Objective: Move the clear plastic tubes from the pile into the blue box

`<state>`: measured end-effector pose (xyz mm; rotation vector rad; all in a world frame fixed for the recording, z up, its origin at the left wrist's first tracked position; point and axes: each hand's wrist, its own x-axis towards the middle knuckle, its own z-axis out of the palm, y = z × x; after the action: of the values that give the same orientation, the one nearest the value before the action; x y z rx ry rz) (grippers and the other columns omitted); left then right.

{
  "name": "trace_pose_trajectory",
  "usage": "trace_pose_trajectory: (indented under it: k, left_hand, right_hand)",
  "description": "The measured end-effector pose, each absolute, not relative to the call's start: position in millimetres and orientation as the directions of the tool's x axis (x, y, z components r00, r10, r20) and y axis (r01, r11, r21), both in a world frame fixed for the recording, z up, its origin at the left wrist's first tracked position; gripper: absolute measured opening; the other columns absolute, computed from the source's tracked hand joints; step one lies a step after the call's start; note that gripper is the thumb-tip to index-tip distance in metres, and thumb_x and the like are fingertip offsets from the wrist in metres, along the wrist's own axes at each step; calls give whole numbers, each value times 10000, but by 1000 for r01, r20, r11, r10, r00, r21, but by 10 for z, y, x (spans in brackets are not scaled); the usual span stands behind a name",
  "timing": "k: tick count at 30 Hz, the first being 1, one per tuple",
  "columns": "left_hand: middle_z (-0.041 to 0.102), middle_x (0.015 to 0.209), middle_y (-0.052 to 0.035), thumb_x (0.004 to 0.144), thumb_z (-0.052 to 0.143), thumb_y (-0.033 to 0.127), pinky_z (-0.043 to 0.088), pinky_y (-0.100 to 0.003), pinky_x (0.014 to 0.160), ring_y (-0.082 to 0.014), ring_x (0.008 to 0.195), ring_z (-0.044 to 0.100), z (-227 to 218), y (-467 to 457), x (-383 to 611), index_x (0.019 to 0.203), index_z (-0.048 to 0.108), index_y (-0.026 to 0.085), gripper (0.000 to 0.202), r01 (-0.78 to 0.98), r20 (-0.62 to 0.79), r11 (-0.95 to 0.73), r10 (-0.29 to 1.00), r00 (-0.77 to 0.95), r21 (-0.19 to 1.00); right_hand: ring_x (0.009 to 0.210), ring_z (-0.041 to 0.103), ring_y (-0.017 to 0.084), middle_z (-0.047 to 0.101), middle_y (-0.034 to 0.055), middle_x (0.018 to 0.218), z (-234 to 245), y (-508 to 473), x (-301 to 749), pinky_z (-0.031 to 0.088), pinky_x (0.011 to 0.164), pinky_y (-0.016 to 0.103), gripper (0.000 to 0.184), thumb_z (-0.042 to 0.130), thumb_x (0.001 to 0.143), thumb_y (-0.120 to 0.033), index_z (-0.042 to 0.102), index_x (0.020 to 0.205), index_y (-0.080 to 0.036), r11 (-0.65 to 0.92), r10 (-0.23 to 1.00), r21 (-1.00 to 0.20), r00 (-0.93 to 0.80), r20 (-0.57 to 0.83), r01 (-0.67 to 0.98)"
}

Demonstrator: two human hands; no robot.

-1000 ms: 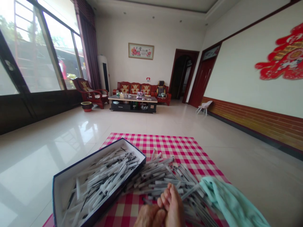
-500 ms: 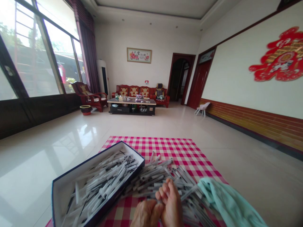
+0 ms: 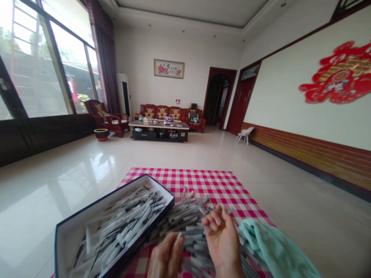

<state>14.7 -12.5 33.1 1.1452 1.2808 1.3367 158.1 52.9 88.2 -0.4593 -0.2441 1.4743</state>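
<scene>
My left hand (image 3: 167, 258) sits low at the bottom of the view, fingers closed on a thin white plastic tube (image 3: 178, 236), likely a pen refill. My right hand (image 3: 222, 242) is turned palm up over the loose pile, its fingers curled and slightly apart, with nothing clearly in them. That pile of white tubes with black parts (image 3: 185, 222) lies on a pink-and-white checked cloth (image 3: 214, 185). More tubes fill a white box with a navy rim (image 3: 98, 201) to the left of my hands. A mint-green towel (image 3: 269, 245) lies to the right of my right hand.
The checked cloth lies on a glossy tiled floor (image 3: 58, 170). Far ahead stand a low coffee table (image 3: 159, 131) and a red wooden sofa (image 3: 162, 112). A red armchair (image 3: 104, 119) stands by the tall windows.
My hands were pressed together over the pile and have now parted. My right hand has opened and moved up and to the right, and my left hand shows a white tube.
</scene>
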Motion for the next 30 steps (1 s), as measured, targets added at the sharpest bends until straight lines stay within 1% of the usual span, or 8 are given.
trace_pose_trajectory:
  k: [4, 7, 10, 14, 18, 22, 27, 30]
  left_hand:
    - [541, 530, 33, 710, 627, 604, 336, -193, 428, -92, 446, 456, 378, -24, 207, 831, 599, 159, 462, -195, -12, 4, 999, -35, 981]
    - [593, 574, 9, 679, 662, 599, 357, -191, 426, -94, 464, 495, 319, -37, 199, 844, 610, 141, 489, -267, -63, 56, 998, -18, 962]
    - [606, 593, -2, 666, 681, 587, 365, -183, 416, -104, 498, 535, 306, -61, 188, 837, 650, 121, 497, -281, -127, 119, 992, -9, 952]
    - [612, 584, -7, 677, 704, 536, 342, -152, 401, -88, 494, 556, 326, -66, 214, 740, 669, 104, 437, -379, -218, 239, 971, 99, 894]
    - [651, 593, -33, 693, 727, 459, 342, -136, 394, -82, 453, 587, 242, -62, 261, 781, 670, 98, 376, -566, -327, 406, 914, 241, 717]
    - [638, 536, -24, 718, 724, 374, 360, -139, 405, -65, 395, 556, 127, -56, 270, 720, 655, 102, 280, -646, -360, 479, 877, 318, 594]
    - [615, 502, -21, 742, 694, 386, 367, -156, 419, -65, 389, 529, 89, -43, 256, 658, 649, 97, 305, -627, -390, 542, 840, 378, 559]
    - [582, 478, -9, 698, 732, 390, 334, -144, 418, -51, 394, 502, 67, -55, 279, 608, 637, 91, 326, -631, -371, 527, 850, 375, 570]
  right_hand:
    - [496, 496, 88, 520, -88, 537, 691, 405, 1483, 509, 609, 275, 96, 655, 722, -268, 611, 784, -208, -56, 992, -434, -2, -124, -899]
    - [640, 615, 148, 658, -32, 648, 514, 380, 1478, 517, 725, 342, 156, 703, 685, -293, 633, 790, -199, -104, 987, -478, -31, -158, -872]
    - [772, 671, 204, 739, 37, 774, 382, 359, 1452, 500, 794, 372, 244, 745, 651, -330, 647, 820, -185, -151, 979, -514, -57, -193, -845]
    - [833, 690, 228, 761, 76, 839, 286, 319, 1388, 491, 795, 357, 309, 753, 650, -382, 642, 859, -184, -207, 972, -533, -110, -209, -820]
    - [832, 693, 226, 762, 92, 849, 277, 280, 1349, 493, 771, 332, 311, 729, 681, -409, 636, 861, -173, -231, 969, -555, -135, -209, -799]
    - [826, 690, 225, 759, 94, 856, 287, 238, 1323, 501, 707, 314, 285, 700, 720, -411, 629, 865, -176, -266, 961, -570, -165, -223, -778]
    - [796, 691, 223, 755, 97, 883, 231, 194, 1293, 512, 673, 318, 280, 668, 760, -412, 625, 911, -181, -286, 956, -582, -189, -222, -762]
    - [808, 693, 224, 757, 99, 876, 171, 201, 1286, 512, 700, 323, 274, 652, 780, -412, 628, 917, -175, -288, 956, -608, -187, -225, -739]
